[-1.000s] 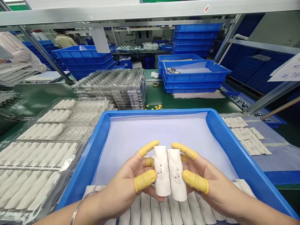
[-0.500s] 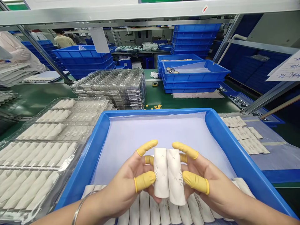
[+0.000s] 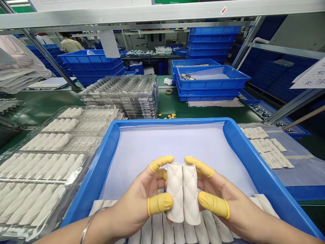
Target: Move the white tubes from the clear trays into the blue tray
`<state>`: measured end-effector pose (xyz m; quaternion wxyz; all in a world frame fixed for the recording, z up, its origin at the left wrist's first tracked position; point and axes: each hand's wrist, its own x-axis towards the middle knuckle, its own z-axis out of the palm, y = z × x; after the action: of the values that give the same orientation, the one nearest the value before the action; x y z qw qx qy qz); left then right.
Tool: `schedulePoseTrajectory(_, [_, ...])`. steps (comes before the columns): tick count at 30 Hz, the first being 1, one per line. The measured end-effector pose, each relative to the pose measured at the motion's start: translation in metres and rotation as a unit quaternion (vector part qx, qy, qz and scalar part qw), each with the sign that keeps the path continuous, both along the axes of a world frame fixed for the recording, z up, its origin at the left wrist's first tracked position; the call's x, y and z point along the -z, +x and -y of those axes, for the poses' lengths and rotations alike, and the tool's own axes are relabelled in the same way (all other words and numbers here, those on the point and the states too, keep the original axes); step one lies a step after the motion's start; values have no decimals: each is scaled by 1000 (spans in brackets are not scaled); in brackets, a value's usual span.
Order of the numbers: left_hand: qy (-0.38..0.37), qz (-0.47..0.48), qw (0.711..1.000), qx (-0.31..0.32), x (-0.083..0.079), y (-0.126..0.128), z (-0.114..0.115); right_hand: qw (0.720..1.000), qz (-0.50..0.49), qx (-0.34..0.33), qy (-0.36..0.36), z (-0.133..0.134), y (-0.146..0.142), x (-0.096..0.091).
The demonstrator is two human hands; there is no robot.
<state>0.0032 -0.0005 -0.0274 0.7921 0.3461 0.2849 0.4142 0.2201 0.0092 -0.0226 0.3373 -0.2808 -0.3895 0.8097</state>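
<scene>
Rolls of white padding [image 3: 175,193], two of them, sit side by side at lower centre of the frame, long axes pointing away from the person. The left hand [image 3: 135,203] and right hand [image 3: 223,200] hold them equally, yellow-capped fingers [image 3: 159,204] closed narrowly around them above the blue tray [image 3: 167,122].

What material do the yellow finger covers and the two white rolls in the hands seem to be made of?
The yellow finger cots look like thin latex rubber: smooth, lightly glossy, stretched tight on the fingers. The two white rolls look like soft foam or padded fabric, matte, with pressed quilted lines; the picture cannot settle which.
</scene>
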Motion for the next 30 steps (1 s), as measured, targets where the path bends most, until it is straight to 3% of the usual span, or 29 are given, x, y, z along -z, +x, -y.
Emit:
schedulePoseTrajectory(13, [-19, 9, 1000, -5, -5, -1, 0, 999, -31, -3, -21, -6, 0, -5])
schedulePoseTrajectory(22, [-1, -13, 1000, -7, 3, 0, 0, 1000, -16, 9, -16, -2, -3, -2])
schedulePoseTrajectory(30, [-35, 5, 999, 4, -10, 1, -4, 999, -30, 0, -24, -4, -2, -7])
